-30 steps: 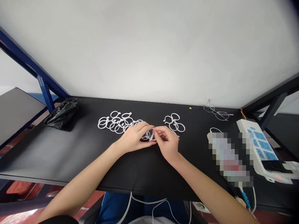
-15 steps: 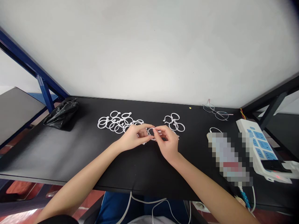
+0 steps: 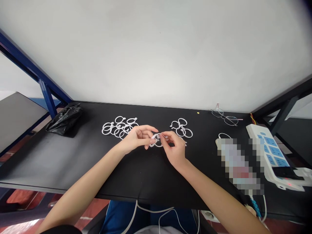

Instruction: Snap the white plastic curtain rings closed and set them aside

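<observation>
White plastic curtain rings with small knobs, held between my hands, meet in front of me, one ring (image 3: 159, 146) showing its lower curve. My right hand (image 3: 175, 148) pinches the ring's right side with thumb and fingertips. On the left side, my left hand (image 3: 137, 138) has its thumb against a ring, with the index finger stretched out above. How many rings are in the hands is partly hidden by the fingers. A heap of similar rings (image 3: 106, 131) lies just beyond and left of my left hand. A smaller group of rings (image 3: 187, 133) lies beyond my right hand.
A crumpled black plastic bag (image 3: 64, 120) lies at the far left of the black table (image 3: 97, 172). To the right are eyeglasses (image 3: 230, 120), a blurred-out phone (image 3: 239, 165) with a cable, and a white power strip (image 3: 264, 149). White cables (image 3: 133, 217) hang over my lap.
My left hand has shifted slightly left and its fingers have opened up more. The ring between the hands has turned, showing white parts near the left thumb. My right hand stays nearly still.
</observation>
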Demonstrator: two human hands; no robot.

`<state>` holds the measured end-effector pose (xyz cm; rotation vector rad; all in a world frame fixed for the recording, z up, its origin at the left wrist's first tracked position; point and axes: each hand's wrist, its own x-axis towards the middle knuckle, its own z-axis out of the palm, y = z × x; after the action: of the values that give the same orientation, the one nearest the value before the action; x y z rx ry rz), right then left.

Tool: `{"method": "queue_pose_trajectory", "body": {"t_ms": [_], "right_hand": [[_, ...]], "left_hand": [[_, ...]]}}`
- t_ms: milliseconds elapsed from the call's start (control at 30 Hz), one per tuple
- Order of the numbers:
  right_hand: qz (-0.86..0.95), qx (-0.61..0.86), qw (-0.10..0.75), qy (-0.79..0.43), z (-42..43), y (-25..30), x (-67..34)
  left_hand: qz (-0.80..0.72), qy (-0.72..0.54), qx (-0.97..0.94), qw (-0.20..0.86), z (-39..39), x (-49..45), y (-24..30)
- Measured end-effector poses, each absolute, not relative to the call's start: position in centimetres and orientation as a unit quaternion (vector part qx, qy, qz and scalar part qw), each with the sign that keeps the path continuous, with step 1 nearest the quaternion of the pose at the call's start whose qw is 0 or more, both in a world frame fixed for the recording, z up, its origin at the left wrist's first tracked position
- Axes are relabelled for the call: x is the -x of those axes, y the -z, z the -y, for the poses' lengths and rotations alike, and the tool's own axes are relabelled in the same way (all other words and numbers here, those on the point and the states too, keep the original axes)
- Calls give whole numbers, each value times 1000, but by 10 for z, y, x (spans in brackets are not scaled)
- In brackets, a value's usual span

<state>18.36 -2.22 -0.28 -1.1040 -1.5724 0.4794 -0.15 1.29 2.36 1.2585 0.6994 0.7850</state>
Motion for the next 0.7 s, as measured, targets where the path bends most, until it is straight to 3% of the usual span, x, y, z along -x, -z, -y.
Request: {"method": "queue_pose_trajectory", "body": {"t_ms": [700], "right_hand": [[727, 439, 448, -279, 21, 3, -183]], "left_hand": [[-296, -379, -491, 726, -17, 3, -16]]}}
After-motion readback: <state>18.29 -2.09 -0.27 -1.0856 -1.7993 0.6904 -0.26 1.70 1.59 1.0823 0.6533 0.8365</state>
